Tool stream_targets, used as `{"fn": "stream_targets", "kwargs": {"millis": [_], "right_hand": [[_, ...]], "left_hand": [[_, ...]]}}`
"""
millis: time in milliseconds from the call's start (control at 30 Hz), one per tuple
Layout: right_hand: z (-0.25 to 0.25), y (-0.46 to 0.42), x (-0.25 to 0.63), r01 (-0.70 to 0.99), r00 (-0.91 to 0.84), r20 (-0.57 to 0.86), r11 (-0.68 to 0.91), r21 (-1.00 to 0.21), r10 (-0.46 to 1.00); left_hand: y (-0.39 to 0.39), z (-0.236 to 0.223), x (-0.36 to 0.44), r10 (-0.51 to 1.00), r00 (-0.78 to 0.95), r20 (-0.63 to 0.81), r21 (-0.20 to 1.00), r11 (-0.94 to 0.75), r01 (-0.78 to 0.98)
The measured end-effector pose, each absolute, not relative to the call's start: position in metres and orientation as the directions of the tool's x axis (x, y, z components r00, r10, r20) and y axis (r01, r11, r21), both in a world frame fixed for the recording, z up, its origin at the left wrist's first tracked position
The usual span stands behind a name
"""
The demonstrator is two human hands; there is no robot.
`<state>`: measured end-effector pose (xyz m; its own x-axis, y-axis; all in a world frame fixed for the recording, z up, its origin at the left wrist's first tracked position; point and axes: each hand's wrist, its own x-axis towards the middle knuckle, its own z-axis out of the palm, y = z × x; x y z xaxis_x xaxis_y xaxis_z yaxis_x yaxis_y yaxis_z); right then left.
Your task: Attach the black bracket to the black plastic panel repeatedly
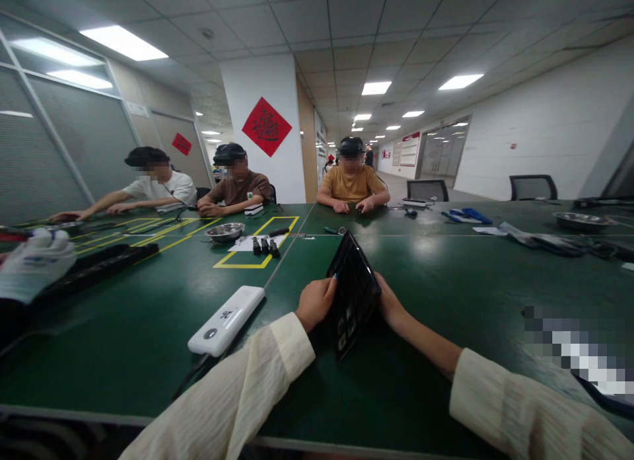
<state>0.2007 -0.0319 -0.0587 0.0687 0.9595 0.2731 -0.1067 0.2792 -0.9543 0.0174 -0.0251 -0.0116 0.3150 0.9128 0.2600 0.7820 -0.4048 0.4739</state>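
Note:
A black flat panel [352, 293], glossy and tablet-like, stands tilted on its edge on the green table [148, 328] in front of me. My left hand [315, 303] grips its left edge with fingers curled round it. My right hand [391, 303] holds the right side from behind, its fingers largely hidden by the panel. Both my arms wear cream sleeves.
A white power bank [226, 319] with a cable lies to the left of my left arm. A metal bowl [225, 232], small tools and yellow tape lines lie further off. Three people sit at the far side. A gloved hand [34, 262] of a co-worker is at the left edge.

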Motion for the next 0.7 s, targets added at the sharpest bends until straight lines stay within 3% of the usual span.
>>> {"fn": "stream_targets", "kwargs": {"millis": [700], "right_hand": [[-0.0589,-0.0334,0.2018,-0.029,0.048,0.306,0.308,-0.951,0.951]], "left_hand": [[-0.0271,-0.0084,0.0178,0.904,0.331,0.270,0.406,-0.419,0.812]]}}
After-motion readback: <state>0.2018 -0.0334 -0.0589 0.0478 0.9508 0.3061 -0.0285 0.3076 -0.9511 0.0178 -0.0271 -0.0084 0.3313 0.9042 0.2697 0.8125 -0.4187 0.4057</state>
